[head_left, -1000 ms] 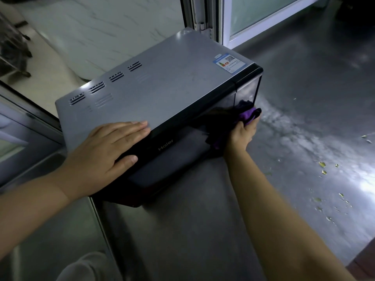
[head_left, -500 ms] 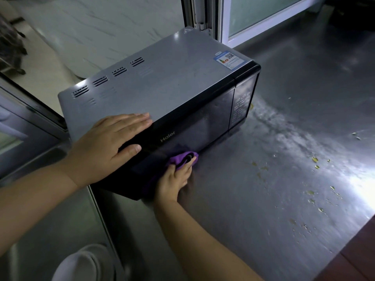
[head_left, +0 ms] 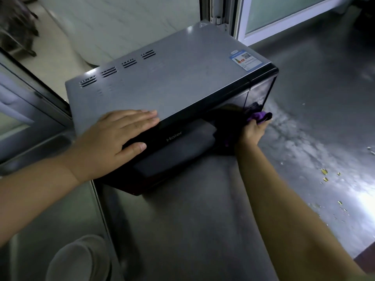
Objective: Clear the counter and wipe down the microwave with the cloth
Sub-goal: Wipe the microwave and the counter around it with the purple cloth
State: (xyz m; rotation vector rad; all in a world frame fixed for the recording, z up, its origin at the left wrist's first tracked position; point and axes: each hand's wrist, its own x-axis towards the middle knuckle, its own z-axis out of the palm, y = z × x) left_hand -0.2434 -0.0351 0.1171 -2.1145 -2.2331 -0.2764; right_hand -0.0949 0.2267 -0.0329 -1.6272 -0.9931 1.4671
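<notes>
Head view. Microwave (head_left: 172,82) standing on steel counter (head_left: 203,230), black door facing near side. Left hand (head_left: 113,142) flat on near top edge, fingers spread wide, gripping nothing. Right hand (head_left: 252,131) closed around purple cloth (head_left: 258,116), pressed against door's right end beside control panel. Food scraps (head_left: 324,173) scattered at right, well apart from microwave.

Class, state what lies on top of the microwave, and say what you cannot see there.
On the microwave top: the left hand lying flat near the front edge, a label sticker at the right corner, and vent slots. Whatever is under the palm is hidden.
</notes>
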